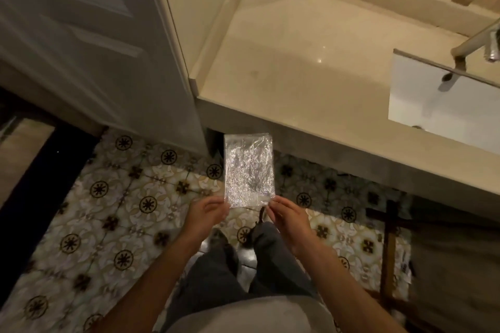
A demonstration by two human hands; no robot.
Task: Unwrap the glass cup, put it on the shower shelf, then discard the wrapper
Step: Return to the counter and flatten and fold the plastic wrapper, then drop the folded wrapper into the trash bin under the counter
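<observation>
Nearest are grey trouser legs (230,273) and two bare forearms reaching forward. The left hand (206,215) pinches the lower left corner of the wrapper (249,169), and the right hand (287,216) pinches its lower right corner, fingers curled against the film. The hands are apart, with the wrapper's bottom edge spanning the gap between them.

The wrapper is a flat, rectangular sheet of clear, crinkled plastic, shiny and creased all over, held upright above the floor. Whether anything is inside cannot be told; it looks flat. No glass cup can be made out.

Below it the floor (113,213) is glossy tile with a repeating pattern of dark round medallions and pale leaf shapes.

Further on, a smooth cream counter (297,62) with a thick front edge runs across the right. A white rectangular sink (422,105) is set in it at the right, with a metal tap (476,40) over it. To the left stands a white panelled door (81,35), its edge beside the counter's corner.
</observation>
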